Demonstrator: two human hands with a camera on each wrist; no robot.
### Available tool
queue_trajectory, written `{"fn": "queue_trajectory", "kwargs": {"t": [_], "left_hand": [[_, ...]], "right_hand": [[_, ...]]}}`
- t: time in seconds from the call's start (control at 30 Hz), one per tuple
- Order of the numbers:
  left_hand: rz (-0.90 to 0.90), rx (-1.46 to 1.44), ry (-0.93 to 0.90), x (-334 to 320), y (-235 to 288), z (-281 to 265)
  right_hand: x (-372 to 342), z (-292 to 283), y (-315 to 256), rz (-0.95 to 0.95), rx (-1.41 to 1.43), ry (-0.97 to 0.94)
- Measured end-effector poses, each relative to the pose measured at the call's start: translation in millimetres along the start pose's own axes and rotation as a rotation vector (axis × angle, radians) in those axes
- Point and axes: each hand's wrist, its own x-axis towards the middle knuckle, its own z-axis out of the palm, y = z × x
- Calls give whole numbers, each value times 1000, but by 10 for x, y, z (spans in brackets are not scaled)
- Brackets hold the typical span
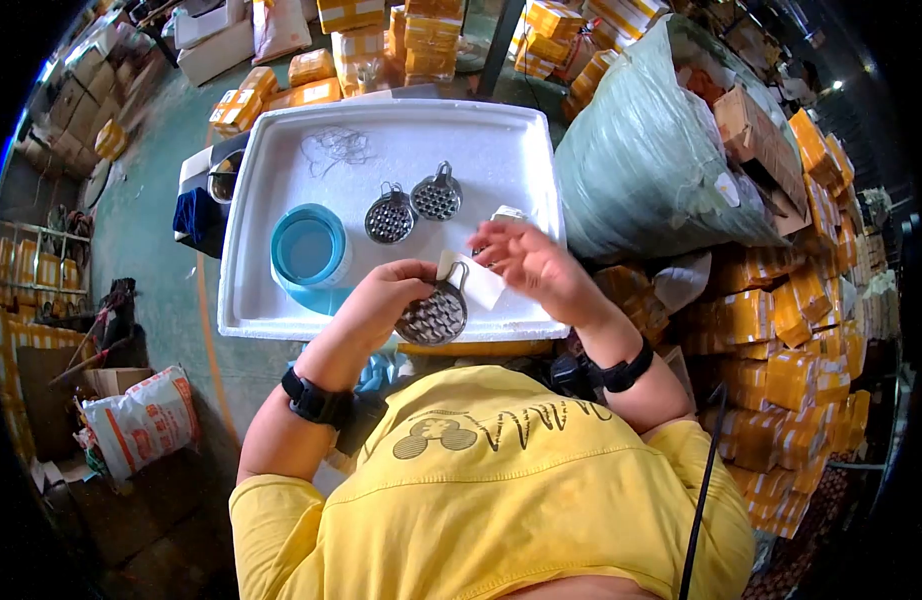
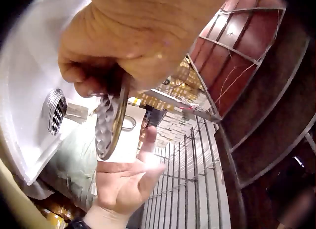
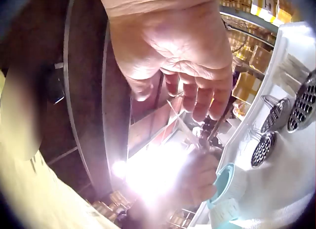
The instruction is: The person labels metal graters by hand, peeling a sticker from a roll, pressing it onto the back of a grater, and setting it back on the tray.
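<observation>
My left hand [image 1: 386, 290] pinches a round metal disc [image 1: 433, 316] by its edge. The disc has a bumpy, dimpled face and a wire loop, close over the front of a white foam tray [image 1: 401, 112]. A white card [image 1: 484, 288] shows behind the loop; in the left wrist view the card [image 2: 129, 140] lies between the disc [image 2: 109, 120] and my right hand [image 2: 121, 182]. That hand [image 3: 173, 56] is raised with its fingers spread, holding nothing. Two similar discs, a nearer one [image 1: 390, 220] and a farther one [image 1: 438, 197], lie in the tray.
A blue-rimmed tub [image 1: 338, 245] stands at the tray's left, and a tangle of thin wire [image 1: 338, 148] lies near its back. To the right bulges a large pale-green sack [image 1: 641, 150], with stacked taped boxes [image 1: 791, 370] beyond. A printed sack [image 1: 141, 420] lies on the left.
</observation>
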Motion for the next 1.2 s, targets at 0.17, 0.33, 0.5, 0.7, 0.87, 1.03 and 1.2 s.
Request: {"fn": "queue_trajectory", "kwargs": {"t": [0.17, 0.33, 0.5, 0.7, 0.87, 1.03, 1.2], "left_hand": [[-40, -29, -49, -49, 16, 8], [-35, -22, -21, -23, -31, 50], [34, -12, -11, -73, 15, 91], [19, -116, -4, -118, 30, 120], [-19, -159, -81, -110, 8, 75], [17, -49, -48, -73, 0, 34], [30, -29, -45, -90, 26, 54]], "right_hand": [[118, -126, -239, -173, -578, -117], [245, -49, -298, -267, -668, -328], [301, 15, -131, -329, -677, -96], [311, 103, -9, -295, -777, 108], [308, 118, -9, -282, -787, 102], [304, 132, -18, -308, -828, 96], [303, 164, -48, -346, -906, 128]]}}
